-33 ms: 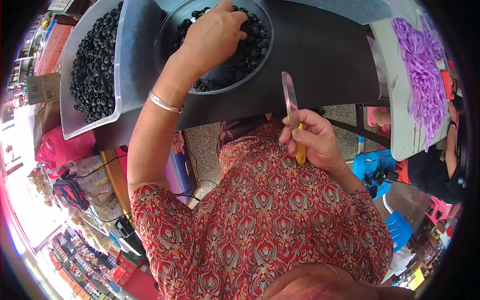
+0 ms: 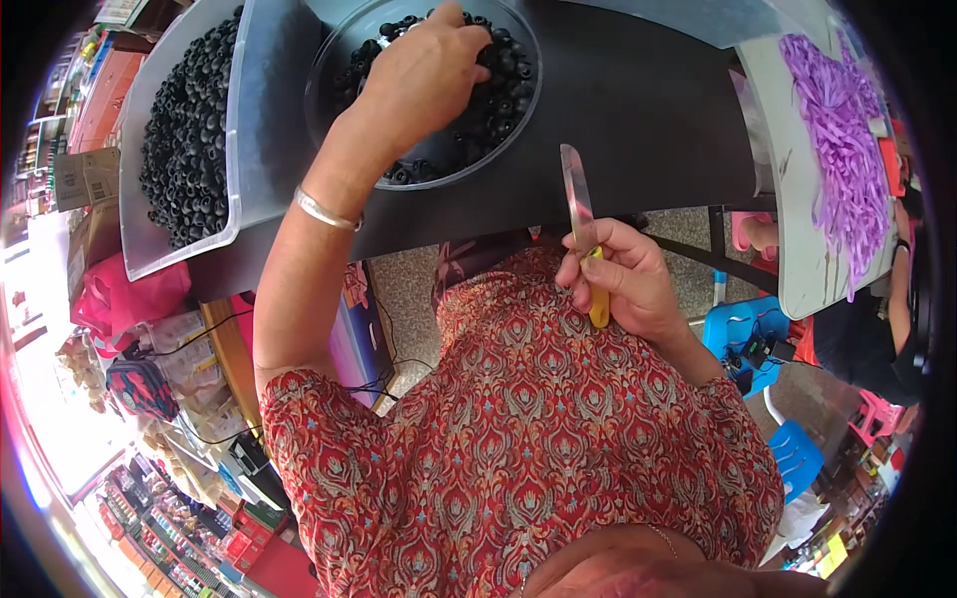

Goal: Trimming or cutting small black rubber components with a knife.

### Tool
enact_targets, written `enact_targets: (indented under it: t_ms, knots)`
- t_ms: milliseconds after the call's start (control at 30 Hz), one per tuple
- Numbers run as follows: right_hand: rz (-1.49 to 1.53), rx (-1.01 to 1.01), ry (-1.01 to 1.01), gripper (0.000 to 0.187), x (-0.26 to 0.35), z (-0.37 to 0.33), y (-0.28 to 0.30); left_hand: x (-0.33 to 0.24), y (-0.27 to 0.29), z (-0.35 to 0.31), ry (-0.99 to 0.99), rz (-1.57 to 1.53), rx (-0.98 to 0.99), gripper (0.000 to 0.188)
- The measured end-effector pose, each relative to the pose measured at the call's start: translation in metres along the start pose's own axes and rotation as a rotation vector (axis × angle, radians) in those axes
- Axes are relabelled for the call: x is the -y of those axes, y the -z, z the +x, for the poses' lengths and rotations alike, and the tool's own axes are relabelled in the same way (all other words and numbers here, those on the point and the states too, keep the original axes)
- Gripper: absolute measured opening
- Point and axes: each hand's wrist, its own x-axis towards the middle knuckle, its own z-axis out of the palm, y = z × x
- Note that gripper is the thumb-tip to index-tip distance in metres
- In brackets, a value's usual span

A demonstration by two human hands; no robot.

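Note:
My left hand (image 2: 424, 75), with a silver bracelet at its wrist, is down in a round clear tray (image 2: 541, 85) holding many small black ring-like parts (image 2: 503, 105). Its fingers are bent and closed among the parts; whatever they grip is hidden beneath them. In front of my chest, my right hand (image 2: 630, 279) is closed around the yellow handle of a small knife (image 2: 577, 194). The blade points up and away from me, at the near edge of the black table (image 2: 638, 110), and touches nothing.
A deep translucent bin (image 2: 234, 149) of similar black parts stands at the left. On the right, purple strips (image 2: 842, 149) lie on a white tabletop (image 2: 802, 269). Below it are a blue stool (image 2: 743, 334) and another person's arm (image 2: 899, 299). Cables hang at lower left.

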Motion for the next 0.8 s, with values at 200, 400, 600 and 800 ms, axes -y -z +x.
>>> enact_targets:
  t_ms: [200, 400, 600, 800]
  knots:
    - [0.032, -0.026, 0.036, 0.023, -0.001, 0.001, 0.007, 0.004, 0.0, -0.028, -0.01, 0.046, -0.112, 0.009]
    - [-0.038, -0.026, 0.033, 0.023, 0.002, 0.004, 0.004, 0.011, -0.001, -0.047, 0.07, -0.06, -0.164, 0.012]
    - [-0.26, -0.049, 0.183, 0.023, 0.02, 0.009, -0.003, 0.007, 0.001, -0.054, 0.08, -0.161, -0.348, 0.021]
    - [-0.418, -0.081, 0.397, 0.024, 0.038, 0.024, -0.02, -0.018, 0.009, -0.063, 0.113, -0.617, -0.514, 0.024]
